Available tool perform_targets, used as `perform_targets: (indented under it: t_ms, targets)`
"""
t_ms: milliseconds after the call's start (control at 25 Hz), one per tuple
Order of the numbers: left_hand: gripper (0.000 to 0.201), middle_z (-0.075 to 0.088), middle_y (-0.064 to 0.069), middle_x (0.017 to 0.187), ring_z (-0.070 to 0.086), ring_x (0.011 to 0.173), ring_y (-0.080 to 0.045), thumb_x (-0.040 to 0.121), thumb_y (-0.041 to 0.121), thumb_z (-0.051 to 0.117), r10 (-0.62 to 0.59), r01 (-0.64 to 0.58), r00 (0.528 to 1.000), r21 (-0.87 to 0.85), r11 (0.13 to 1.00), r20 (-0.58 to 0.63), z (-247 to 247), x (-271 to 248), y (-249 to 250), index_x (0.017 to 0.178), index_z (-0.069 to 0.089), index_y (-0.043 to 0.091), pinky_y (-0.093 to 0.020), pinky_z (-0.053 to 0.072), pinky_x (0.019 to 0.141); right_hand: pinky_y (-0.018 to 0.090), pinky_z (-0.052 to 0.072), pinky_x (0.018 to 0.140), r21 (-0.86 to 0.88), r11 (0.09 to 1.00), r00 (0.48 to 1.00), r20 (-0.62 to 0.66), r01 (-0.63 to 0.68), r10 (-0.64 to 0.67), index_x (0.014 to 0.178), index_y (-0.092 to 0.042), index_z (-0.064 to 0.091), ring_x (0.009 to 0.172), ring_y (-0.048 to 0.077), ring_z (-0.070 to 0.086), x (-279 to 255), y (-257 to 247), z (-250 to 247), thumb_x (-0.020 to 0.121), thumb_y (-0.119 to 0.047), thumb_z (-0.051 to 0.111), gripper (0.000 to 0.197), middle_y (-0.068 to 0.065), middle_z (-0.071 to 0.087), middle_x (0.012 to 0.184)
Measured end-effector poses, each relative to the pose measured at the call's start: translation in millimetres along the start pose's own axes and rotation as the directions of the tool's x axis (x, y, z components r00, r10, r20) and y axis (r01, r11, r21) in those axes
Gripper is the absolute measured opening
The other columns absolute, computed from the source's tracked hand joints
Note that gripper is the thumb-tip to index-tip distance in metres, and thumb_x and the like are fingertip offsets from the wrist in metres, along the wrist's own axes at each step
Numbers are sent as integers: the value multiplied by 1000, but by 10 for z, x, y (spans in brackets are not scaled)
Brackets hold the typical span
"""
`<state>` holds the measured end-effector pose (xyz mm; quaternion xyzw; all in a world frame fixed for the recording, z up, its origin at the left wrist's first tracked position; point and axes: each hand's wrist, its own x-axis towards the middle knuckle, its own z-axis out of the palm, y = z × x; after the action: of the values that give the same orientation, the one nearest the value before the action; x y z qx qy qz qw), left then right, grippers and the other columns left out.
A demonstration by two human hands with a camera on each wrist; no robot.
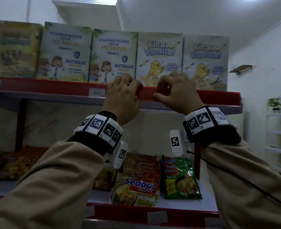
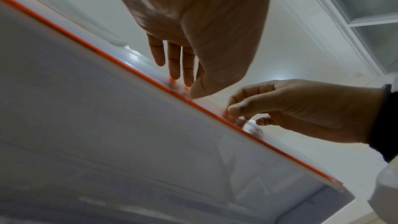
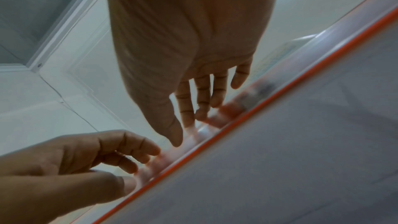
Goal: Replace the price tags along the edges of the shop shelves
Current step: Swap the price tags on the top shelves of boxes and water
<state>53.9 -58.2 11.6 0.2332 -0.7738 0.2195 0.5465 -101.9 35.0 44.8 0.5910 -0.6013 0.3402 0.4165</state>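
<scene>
The top shelf carries a red price strip (image 1: 149, 95) along its front edge. My left hand (image 1: 133, 90) grips the strip with its fingers curled over the top lip. Just to its right, my right hand (image 1: 160, 91) pinches the same strip, with the thumb under the lower edge. In the left wrist view, the left hand (image 2: 187, 86) has its fingertips on the strip's clear cover (image 2: 120, 52). In the right wrist view, the right hand (image 3: 186, 132) does the same on the strip (image 3: 280, 91). A white price tag (image 1: 96, 92) sits in the strip left of my left hand. No tag shows between my fingers.
Nutrilac boxes (image 1: 113, 57) and Kicaw Vanilla boxes (image 1: 159, 58) stand right behind the strip. Noodle packs (image 1: 136, 184) lie on the lower shelf, whose red strip holds another tag (image 1: 157, 216). A white rack (image 1: 280, 133) stands at the far right.
</scene>
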Motion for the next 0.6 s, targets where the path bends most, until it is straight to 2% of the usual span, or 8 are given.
perform_targets:
  t_ms: [200, 400, 600]
  targets:
    - [48, 45, -9, 127, 40, 117, -29, 85, 19, 53, -35, 25, 997, 145, 989, 67, -263, -223, -611, 132, 49, 18, -43, 37, 97, 46, 40, 91, 34, 998, 996, -76, -43, 46, 91, -21, 57, 103, 30, 45, 142, -642, 364, 78, -36, 58, 19, 5, 53, 97]
    - [47, 45, -7, 131, 39, 119, -29, 89, 23, 52, -80, 61, 991, 171, 983, 104, -467, -287, -1167, 136, 46, 18, -42, 34, 100, 44, 36, 90, -24, 999, 998, -48, -37, 35, 95, -21, 56, 107, 29, 44, 322, -1126, 633, 77, -52, 61, 36, 4, 54, 106]
    - [47, 50, -7, 126, 44, 113, -28, 91, 32, 58, 56, -71, 992, 134, 988, 112, -547, -294, -1519, 134, 50, 16, -40, 36, 97, 44, 36, 93, -43, 996, 997, 22, -73, 74, 89, -27, 50, 109, 27, 42, 407, -1296, 709, 74, -57, 66, 37, 1, 52, 103]
